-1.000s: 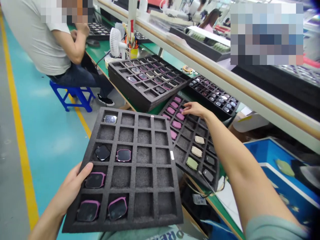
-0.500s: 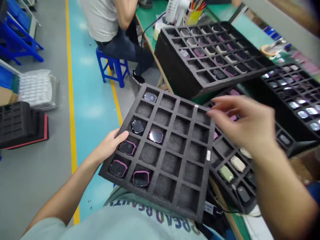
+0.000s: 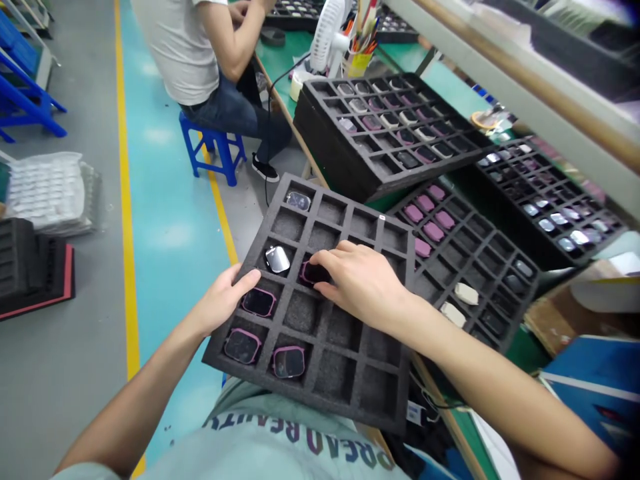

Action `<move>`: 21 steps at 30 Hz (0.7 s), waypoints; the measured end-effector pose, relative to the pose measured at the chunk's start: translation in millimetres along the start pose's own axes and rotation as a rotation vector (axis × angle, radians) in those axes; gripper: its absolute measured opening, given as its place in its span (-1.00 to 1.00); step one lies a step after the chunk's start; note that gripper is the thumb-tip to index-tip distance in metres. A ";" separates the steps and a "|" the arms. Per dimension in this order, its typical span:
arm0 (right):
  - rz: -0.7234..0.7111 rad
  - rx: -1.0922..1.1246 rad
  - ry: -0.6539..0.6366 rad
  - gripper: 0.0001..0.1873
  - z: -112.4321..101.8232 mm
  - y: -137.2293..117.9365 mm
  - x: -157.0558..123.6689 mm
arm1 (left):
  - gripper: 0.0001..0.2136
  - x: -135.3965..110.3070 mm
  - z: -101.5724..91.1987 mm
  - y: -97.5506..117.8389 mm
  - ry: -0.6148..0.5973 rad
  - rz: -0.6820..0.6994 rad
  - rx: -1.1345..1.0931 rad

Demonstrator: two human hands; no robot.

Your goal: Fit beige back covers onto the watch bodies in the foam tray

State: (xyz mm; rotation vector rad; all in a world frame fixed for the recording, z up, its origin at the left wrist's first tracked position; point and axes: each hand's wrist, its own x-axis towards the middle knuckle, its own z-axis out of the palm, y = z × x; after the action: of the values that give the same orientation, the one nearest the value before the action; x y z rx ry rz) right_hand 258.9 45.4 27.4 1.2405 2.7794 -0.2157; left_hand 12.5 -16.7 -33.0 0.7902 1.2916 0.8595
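A black foam tray (image 3: 350, 373) with square pockets rests on my lap. My left hand (image 3: 223, 297) grips its left edge, thumb on top beside a pink-rimmed watch body (image 3: 259, 302). My right hand (image 3: 357, 280) lies over the tray's middle, fingers closed on a pink-rimmed watch body (image 3: 311, 272) in a pocket. Other watch bodies sit in nearby pockets: a shiny dark one (image 3: 277, 259), two pink-rimmed ones at the near left (image 3: 242, 347), and one at the far corner (image 3: 298, 200).
On the green bench to the right lie a tray with pink and beige watch cases (image 3: 465, 247), a stack of trays (image 3: 385, 133) and another tray (image 3: 545, 200). A seated person (image 3: 200, 47) works on a blue stool (image 3: 213, 143). Foam trays (image 3: 30, 267) are stacked on the floor at left.
My right hand has come back from the bench tray to the lap tray and closed on a pink-rimmed watch body there. The view has swung down and left.
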 end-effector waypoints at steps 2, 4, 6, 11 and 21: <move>0.061 0.122 0.047 -0.74 3.7 2.1 1.4 | -0.31 2.3 -1.3 -0.7 -0.012 -0.005 0.000; 0.133 0.423 0.102 -0.74 6.4 11.5 2.1 | -0.30 4.3 -2.7 -1.3 -0.020 -0.007 0.007; 0.190 0.901 0.099 -0.68 7.0 28.6 0.5 | -0.29 5.2 -3.8 -1.0 -0.020 -0.011 0.020; 0.302 1.705 0.176 -0.52 6.9 85.0 -18.1 | -0.22 5.2 -4.3 4.3 0.020 -0.083 -0.011; 0.859 1.341 0.659 -0.70 12.8 252.0 -79.9 | -0.14 13.7 0.7 12.7 0.121 -0.253 -0.041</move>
State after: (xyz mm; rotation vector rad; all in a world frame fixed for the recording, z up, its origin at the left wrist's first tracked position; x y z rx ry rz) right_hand 500.3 151.1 2.8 2.9849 1.8674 -2.0416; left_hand 13.0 1.4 -28.2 0.5342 1.4413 0.7355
